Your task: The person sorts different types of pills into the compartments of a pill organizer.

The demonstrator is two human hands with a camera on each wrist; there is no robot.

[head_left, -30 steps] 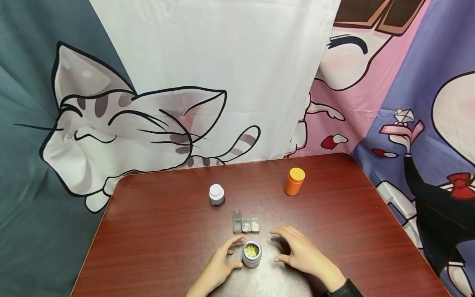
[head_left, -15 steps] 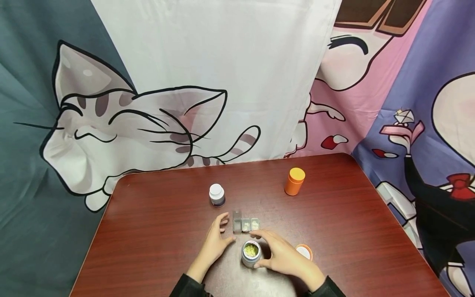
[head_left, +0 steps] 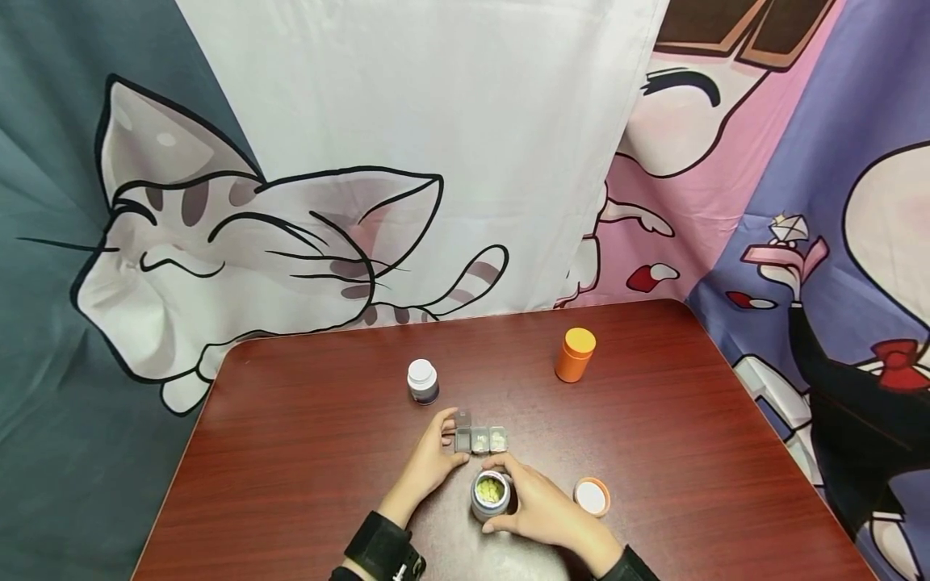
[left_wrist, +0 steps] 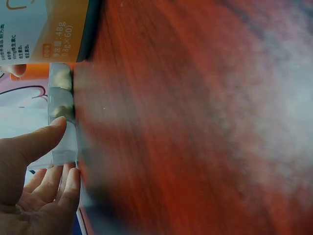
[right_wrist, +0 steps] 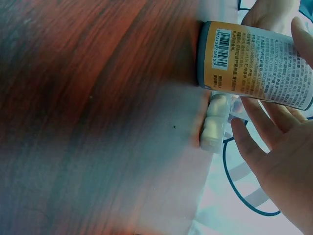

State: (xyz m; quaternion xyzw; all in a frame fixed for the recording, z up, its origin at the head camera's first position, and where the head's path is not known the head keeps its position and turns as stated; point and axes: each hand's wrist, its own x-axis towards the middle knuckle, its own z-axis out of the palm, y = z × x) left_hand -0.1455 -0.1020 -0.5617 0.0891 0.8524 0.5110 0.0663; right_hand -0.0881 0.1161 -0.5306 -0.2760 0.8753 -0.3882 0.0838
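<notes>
The pillbox (head_left: pixel 479 440) is clear plastic, the table (head_left: pixel 312 444) glossy.

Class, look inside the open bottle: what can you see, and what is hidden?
Inside the open bottle, small yellow-green pieces show through its mouth. The top ones and the bottle's wall hide whatever lies deeper.

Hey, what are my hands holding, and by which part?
Left hand: the pill box, gripped at its left end. Right hand: curved around the open jar; whether it grips cannot be told.

Bottle (left_wrist: pixel 44 32) cut off in left wrist view.
</notes>
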